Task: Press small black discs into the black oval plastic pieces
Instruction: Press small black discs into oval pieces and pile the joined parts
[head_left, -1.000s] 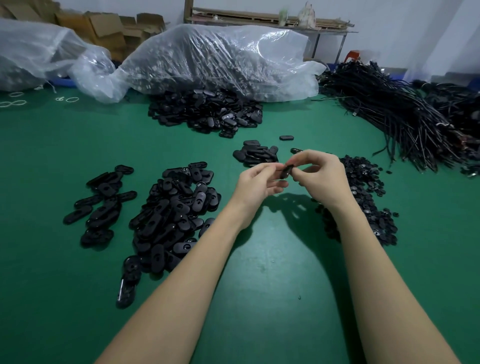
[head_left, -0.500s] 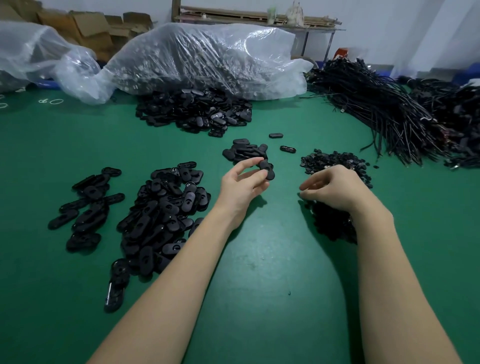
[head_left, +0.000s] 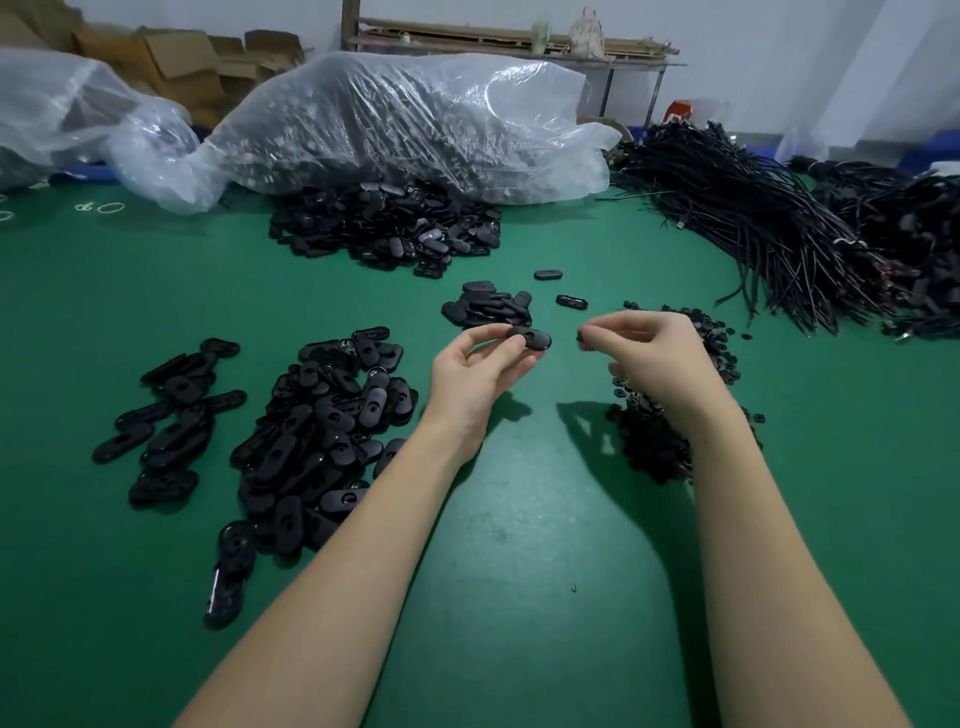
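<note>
Head view: left hand (head_left: 480, 371) pinches a black oval piece (head_left: 530, 338) at its fingertips; right hand (head_left: 657, 358), just beside it, pinches a small black disc (head_left: 581, 336). Disc pile (head_left: 654, 441) lies beneath the right hand, on the green worktop (head_left: 519, 519). Step, likely: mating. Next, the disc needs lining up with the oval's opening, then pressing.

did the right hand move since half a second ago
Yes. The right hand has lifted off the small disc pile and come inward toward the oval piece in the left hand, pinching something small and dark.
</note>
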